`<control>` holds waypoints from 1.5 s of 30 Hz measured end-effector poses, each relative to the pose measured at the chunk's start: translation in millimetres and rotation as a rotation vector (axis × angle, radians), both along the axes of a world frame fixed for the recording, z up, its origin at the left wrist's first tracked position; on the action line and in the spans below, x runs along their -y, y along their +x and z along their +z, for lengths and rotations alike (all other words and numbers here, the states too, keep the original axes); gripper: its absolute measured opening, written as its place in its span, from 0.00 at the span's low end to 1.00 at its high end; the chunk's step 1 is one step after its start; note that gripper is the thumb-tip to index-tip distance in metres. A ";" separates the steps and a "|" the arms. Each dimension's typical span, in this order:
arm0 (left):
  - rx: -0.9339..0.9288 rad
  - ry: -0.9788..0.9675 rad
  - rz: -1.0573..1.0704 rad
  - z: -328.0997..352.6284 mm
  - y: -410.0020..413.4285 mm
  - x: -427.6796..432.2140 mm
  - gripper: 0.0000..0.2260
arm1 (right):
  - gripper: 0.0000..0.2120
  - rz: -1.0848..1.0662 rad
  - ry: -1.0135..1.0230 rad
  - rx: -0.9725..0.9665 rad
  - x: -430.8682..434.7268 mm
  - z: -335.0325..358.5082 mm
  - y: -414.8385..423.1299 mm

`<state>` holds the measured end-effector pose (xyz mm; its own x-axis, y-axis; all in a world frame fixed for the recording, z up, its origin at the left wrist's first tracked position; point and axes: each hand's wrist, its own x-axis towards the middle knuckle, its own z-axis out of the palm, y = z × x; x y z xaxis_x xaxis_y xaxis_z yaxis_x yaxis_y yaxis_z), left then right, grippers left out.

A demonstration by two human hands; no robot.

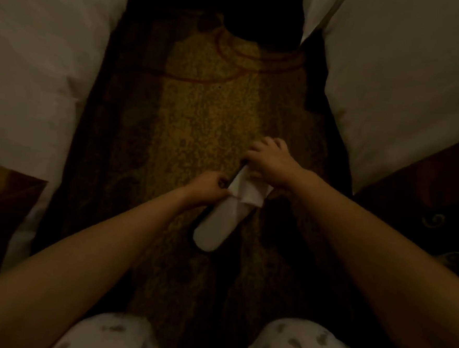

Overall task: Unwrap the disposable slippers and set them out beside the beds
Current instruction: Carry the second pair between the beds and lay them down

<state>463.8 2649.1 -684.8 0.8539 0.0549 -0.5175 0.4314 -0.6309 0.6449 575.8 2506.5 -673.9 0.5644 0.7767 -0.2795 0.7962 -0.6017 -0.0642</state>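
A white disposable slipper with a dark sole edge is held above the patterned carpet, its rounded end pointing toward me. My left hand pinches its left edge near the middle. My right hand grips the far end, over the folded white upper or wrapper. Whether a second slipper lies under the first, I cannot tell. The light is dim.
White bedding hangs at the left and at the right, with a strip of brown and gold carpet between them. Dark wood bed frames show at the lower left and the right. My knees in patterned trousers are at the bottom.
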 end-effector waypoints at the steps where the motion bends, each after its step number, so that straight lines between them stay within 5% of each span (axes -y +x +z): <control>1: -0.051 -0.116 0.139 -3.8 -1.5 0.1 0.11 | 0.28 -0.077 0.077 -0.010 -1.2 -4.3 -2.5; 6: -0.192 -0.716 0.712 -14.2 -10.4 -1.1 0.07 | 0.51 -0.730 0.327 -0.529 -0.5 -30.3 -38.1; 9: -0.245 -1.000 0.839 -24.6 -18.0 -2.9 0.15 | 0.39 -0.864 0.373 -0.753 4.5 -47.9 -46.4; 13: -0.277 -1.262 0.914 -43.1 -23.8 -2.0 0.15 | 0.28 -0.802 0.426 -0.765 8.9 -55.3 -30.4; 26: -0.277 -1.399 1.073 -79.0 -27.8 16.4 0.12 | 0.22 -0.714 0.557 -0.543 30.9 -87.4 70.4; 37: -0.321 -1.479 1.060 -95.8 -56.2 26.7 0.15 | 0.22 -0.371 0.040 -0.182 14.0 -135.4 115.2; 42: -0.299 -1.495 1.093 -91.7 -52.5 21.5 0.14 | 0.24 -0.581 0.447 -0.315 18.4 -119.1 73.8; 45: -0.280 -1.498 1.137 -86.9 -44.0 18.5 0.13 | 0.30 -0.467 0.561 -0.460 42.3 -88.3 18.7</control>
<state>419.8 2630.5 -771.8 0.6363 -0.1108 -0.7634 0.3562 0.9200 0.1634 594.5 2464.2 -762.2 0.7854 0.5849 -0.2026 0.2974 -0.6436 -0.7052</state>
